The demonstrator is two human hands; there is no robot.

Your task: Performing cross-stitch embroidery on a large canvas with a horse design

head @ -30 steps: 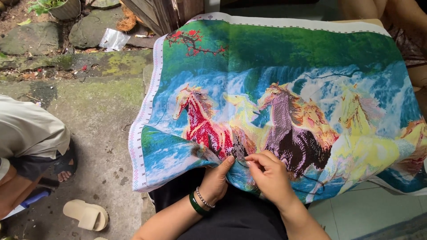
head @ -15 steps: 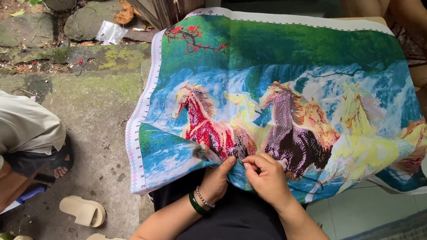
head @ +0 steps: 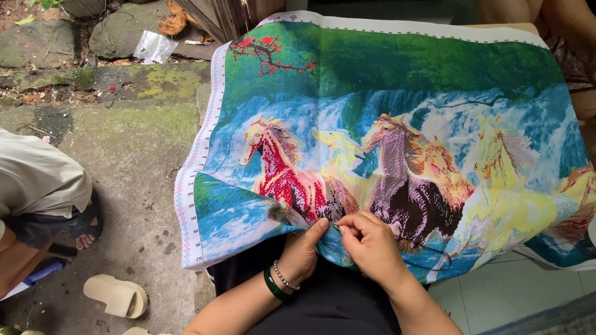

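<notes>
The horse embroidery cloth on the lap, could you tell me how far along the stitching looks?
Much of the large colourful cross-stitch cloth with horses and a waterfall looks stitched, though printed and sewn areas are hard to tell apart. In hand: the left hand pinches the lower edge while the right hand works beside it, trailing a dark thread. Left: apparently that bottom strip; the extent is unclear.

We see a big cross-stitch cloth w/ horses & a waterfall spread over our lap. Left hand, green bangle & bead bracelet on the wrist, pinches the cloth's near edge from below. Right hand, fingers bunched, rests on the cloth just beside it, thumbs nearly touching. A beige sandal lies on the concrete floor, near another person's foot.
</notes>
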